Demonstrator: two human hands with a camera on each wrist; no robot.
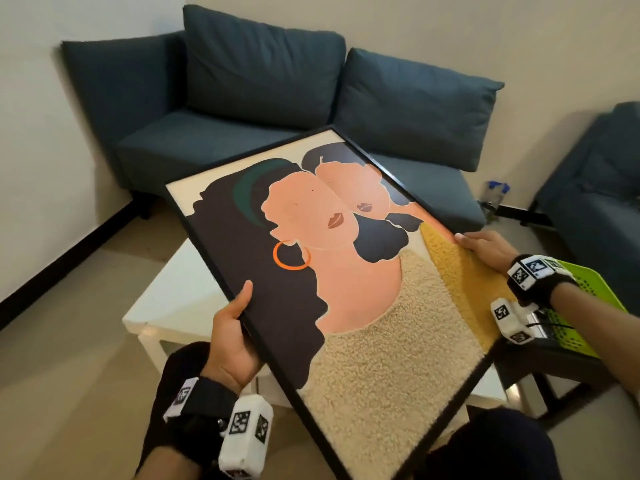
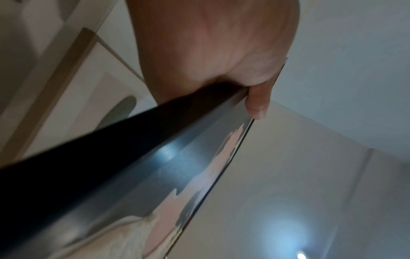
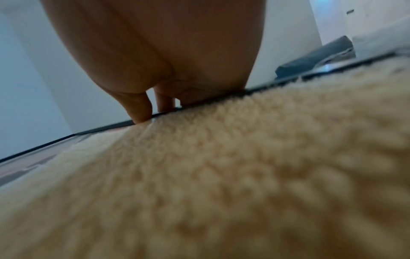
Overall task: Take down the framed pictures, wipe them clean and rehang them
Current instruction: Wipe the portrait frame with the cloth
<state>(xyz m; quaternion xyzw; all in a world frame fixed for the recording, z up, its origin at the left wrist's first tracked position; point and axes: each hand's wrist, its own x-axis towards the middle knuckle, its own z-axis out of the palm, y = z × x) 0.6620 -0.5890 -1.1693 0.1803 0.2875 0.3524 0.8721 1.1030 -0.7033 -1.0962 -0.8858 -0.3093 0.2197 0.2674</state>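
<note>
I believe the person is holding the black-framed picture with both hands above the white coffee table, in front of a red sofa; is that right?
Not quite: the sofa is dark blue, not red, as the head view shows. The rest holds: the left hand and the right hand grip opposite edges of the black-framed picture above the white coffee table.

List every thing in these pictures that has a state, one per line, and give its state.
picture: off the wall, tilted, face up, held above the table by both long edges
left hand: grips the left edge, thumb on the front
right hand: holds the right edge
table: white, partly under the picture
basket: green, beside the right forearm; contents not visible
sofa: nothing on the visible seats
</note>
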